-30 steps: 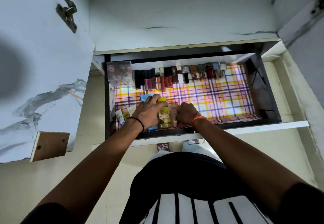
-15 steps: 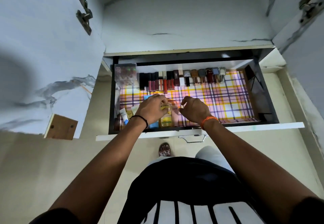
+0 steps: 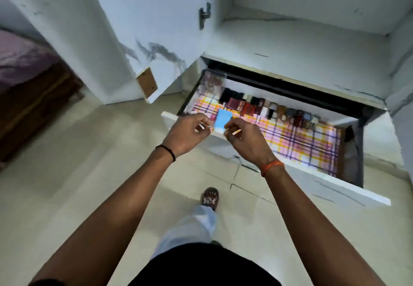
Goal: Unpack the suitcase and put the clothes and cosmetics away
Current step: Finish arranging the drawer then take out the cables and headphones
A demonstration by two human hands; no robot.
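Observation:
The pulled-out wardrobe drawer (image 3: 301, 182) has a checked pink, yellow and purple liner (image 3: 301, 144). Along its back stands a row of lipsticks and small bottles (image 3: 268, 111), with a clear plastic box (image 3: 213, 83) in the far left corner. A light blue pack (image 3: 221, 119) lies near the drawer's left front. My left hand (image 3: 187, 133) and my right hand (image 3: 243, 140) hover close together above the drawer's left front corner. Their fingers are loosely curled, with nothing in them. The hands hide the other items at the drawer's left front.
An open white wardrobe door (image 3: 134, 39) stands just left of the drawer, above a pale tiled floor (image 3: 89, 173). A bare white shelf (image 3: 301, 39) lies above the drawer. A bed with purple sheet (image 3: 20, 62) is at far left. My foot (image 3: 210, 197) steps forward.
Both hands have risen out of the drawer and let go of the yellow bottle and items there. The view has swung left, so the drawer now sits to the right.

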